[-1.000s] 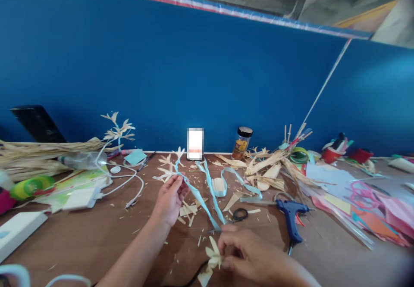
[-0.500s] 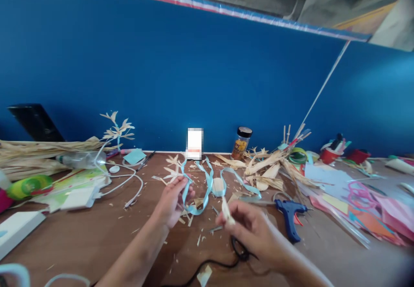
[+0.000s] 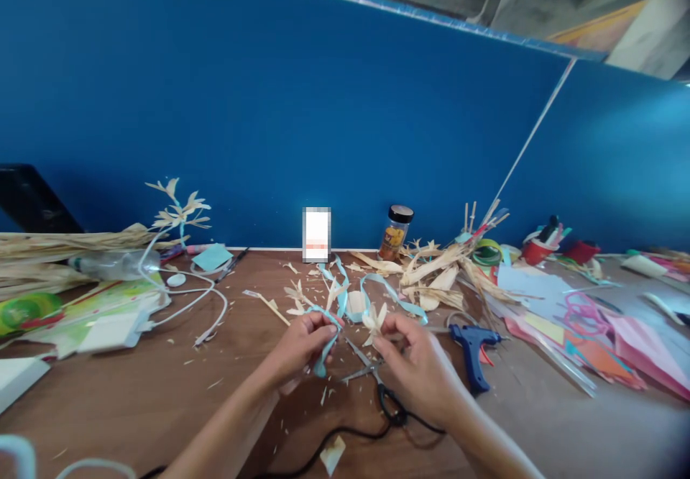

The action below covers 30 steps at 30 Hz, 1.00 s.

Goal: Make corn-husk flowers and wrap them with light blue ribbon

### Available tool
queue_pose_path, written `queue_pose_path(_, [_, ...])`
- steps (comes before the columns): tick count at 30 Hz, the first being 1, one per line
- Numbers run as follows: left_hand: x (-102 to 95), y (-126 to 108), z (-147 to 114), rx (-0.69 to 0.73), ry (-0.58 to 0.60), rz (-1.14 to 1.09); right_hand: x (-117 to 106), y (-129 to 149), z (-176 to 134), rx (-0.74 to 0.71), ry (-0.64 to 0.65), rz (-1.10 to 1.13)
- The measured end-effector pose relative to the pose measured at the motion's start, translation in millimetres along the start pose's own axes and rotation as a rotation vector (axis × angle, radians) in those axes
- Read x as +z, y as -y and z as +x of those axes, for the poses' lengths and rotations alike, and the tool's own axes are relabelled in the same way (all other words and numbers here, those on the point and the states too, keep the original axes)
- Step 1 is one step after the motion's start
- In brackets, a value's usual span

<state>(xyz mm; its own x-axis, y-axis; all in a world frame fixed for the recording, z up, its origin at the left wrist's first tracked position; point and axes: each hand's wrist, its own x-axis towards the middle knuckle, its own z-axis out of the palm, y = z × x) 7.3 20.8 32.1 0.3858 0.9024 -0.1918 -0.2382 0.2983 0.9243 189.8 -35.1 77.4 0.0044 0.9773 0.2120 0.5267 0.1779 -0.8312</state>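
Observation:
My left hand [image 3: 305,346] is closed on a light blue ribbon [image 3: 322,365] and what looks like a ribbon-wrapped stem with pale dried-husk flowers [image 3: 296,296] at its far end. Between the fingertips of my right hand [image 3: 417,357] is a small cream husk flower [image 3: 374,319], its petals spread. Open scissors [image 3: 371,368] with black handles lie on the table between and just below my hands. The ribbon's long curls run back across the table past a pale spool-like piece [image 3: 356,305]. My left fingers partly hide the stem.
A blue glue gun [image 3: 474,353] lies right of my right hand, its black cord [image 3: 345,432] probably the one crossing in front. Behind stand a black-lidded jar [image 3: 396,233] and dried husks [image 3: 439,277]. A finished husk-flower branch [image 3: 182,213] and white cables [image 3: 215,295] are at left.
My hands have come closer together. The left has turned and drawn the ribbon in, and the husk flower in my right hand now faces up with petals spread. The scissors are now uncovered.

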Motion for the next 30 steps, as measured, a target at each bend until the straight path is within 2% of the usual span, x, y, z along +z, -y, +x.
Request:
queue_pose_path(2, [0.8,1.7,-0.5,-0.011,0.011,0.041,7.1,-10.8,1.6,0.04,0.085,0.058])
queue_pose_path(4, [1.8,2.8,-0.5,0.011,0.015,0.057,15.8,-21.2,1.3,0.124,0.212,0.22])
queue_pose_path(6, [2.2,3.5,0.0,0.023,0.02,0.064,23.1,-28.6,-0.2,0.199,0.272,0.358])
queue_pose_path(15, [0.0,3.9,1.8,0.0,0.025,0.098,26.2,-33.9,-1.7,0.233,0.178,0.468])
queue_pose_path(25, [6.3,0.8,-1.2,-0.074,-0.02,0.014,27.1,-37.7,0.2,0.192,0.104,0.394])
queue_pose_path(30, [8.8,1.1,-1.8,-0.044,-0.05,-0.017,27.7,-36.8,-0.7,0.132,0.104,0.322])
